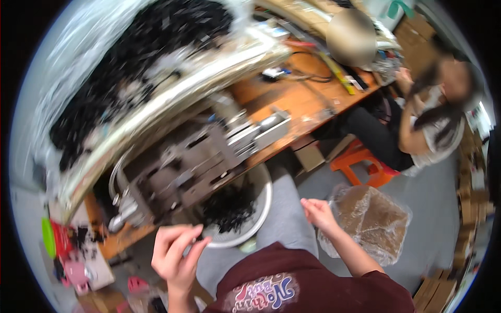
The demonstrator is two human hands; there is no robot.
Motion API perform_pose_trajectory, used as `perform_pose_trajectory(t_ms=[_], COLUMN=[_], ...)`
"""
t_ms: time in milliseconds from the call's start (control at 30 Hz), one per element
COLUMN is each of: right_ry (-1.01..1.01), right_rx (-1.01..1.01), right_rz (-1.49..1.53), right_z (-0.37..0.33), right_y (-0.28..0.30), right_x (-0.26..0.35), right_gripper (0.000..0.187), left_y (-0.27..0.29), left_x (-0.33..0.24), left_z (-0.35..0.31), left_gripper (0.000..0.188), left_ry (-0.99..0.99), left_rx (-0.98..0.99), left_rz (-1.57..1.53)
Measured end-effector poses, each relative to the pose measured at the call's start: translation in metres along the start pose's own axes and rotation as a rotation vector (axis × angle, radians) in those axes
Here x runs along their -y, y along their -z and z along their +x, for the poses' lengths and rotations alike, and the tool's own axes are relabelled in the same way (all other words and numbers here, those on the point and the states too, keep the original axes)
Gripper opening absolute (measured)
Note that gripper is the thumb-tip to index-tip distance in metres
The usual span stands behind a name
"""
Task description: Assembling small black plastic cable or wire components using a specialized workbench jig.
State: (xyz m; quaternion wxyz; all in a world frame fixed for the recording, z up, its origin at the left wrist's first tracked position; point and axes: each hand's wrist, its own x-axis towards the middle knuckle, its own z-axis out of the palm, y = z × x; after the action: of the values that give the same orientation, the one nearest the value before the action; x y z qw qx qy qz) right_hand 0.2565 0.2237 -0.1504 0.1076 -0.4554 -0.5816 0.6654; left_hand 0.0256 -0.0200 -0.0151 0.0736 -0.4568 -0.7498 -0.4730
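My left hand is raised at the near left of a white round basket, its thumb and fingers curled toward each other. A small dark piece shows between those fingertips, too blurred to name more closely. Over my right thigh, my right hand is closed with thumb and finger together; whatever it may hold is hidden or too small to make out. Many thin black pieces lie in the basket, which sits at my lap under the bench edge. Beyond it stands a grey metal machine fixture with slots and a cylinder.
A long tray lined with clear plastic holds a heap of black parts. The wooden bench carries cables and a yellow tool. At right, a person sits on an orange stool. A plastic-wrapped box stands on the floor.
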Motion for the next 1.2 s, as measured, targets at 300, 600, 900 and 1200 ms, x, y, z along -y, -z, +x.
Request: perform_pose_trajectory(t_ms=[300,600,900,1200], right_ry=[0.064,0.38,0.399,0.377], right_rx=[0.268,0.339,0.328,0.324], right_rz=[-0.255,-0.539,-0.553,-0.545], right_z=[-0.016,-0.02,-0.015,-0.016], right_y=[-0.059,-0.085,-0.086,-0.084], right_x=[0.01,0.021,0.025,0.012], right_gripper=[0.035,0.027,0.025,0.022], left_y=[-0.017,-0.035,-0.029,-0.031], left_x=[0.024,0.03,0.023,0.025], left_z=[0.008,0.018,0.027,0.022], left_gripper=[0.03,0.028,0.027,0.026], left_ry=[-0.081,-0.075,-0.001,-0.009], left_rx=[-0.084,-0.012,0.083,0.021], left_rz=[0.278,0.515,0.575,0.543])
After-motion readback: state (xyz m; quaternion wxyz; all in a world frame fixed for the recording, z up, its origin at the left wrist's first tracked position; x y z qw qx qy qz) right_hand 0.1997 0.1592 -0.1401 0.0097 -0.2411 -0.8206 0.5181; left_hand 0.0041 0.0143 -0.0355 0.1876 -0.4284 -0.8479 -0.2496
